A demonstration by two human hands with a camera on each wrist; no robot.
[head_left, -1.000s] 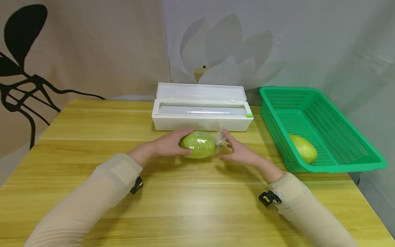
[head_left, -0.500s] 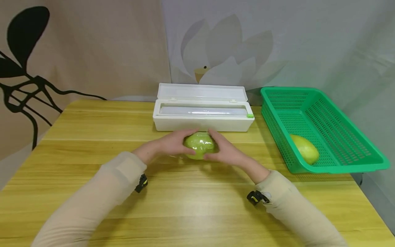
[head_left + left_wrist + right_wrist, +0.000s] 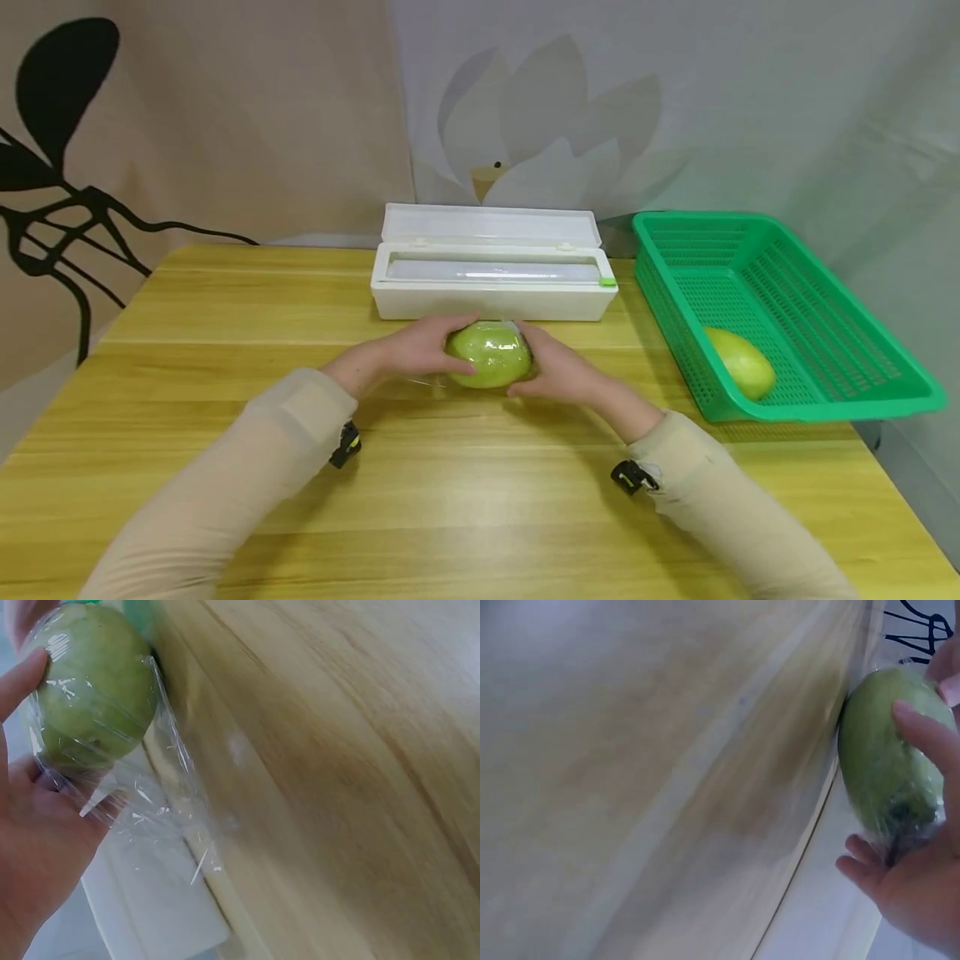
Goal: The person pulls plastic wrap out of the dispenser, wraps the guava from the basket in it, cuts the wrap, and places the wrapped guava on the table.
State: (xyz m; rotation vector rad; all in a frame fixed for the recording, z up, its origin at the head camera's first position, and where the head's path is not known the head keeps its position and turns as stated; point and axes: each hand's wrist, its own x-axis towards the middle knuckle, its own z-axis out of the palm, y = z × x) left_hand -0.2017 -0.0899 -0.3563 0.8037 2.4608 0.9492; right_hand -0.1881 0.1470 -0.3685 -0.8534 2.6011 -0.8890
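A green mango (image 3: 491, 354) with clear plastic wrap round it is close to the wooden table, in front of the white wrap box. My left hand (image 3: 422, 347) grips its left end, thumb in front and fingers behind. At the right end, my right hand (image 3: 561, 367) holds it the same way, the thumb lying along its side in the right wrist view. A loose, crumpled flap of plastic wrap (image 3: 161, 802) sticks out past the left end, over the left fingers. Wrap is bunched round the dark tip (image 3: 904, 814) near the right palm.
Behind the hands stands a white cling film box (image 3: 491, 302), its lid (image 3: 491, 223) up and a roll (image 3: 491, 271) inside. A green plastic basket (image 3: 817, 408) at the right holds another yellow-green mango (image 3: 741, 362). A patterned curtain (image 3: 285, 117) hangs behind the table.
My right hand has moved left from the twisted wrap end onto the mango's right end, folding the wrap in. The left hand keeps its hold on the mango.
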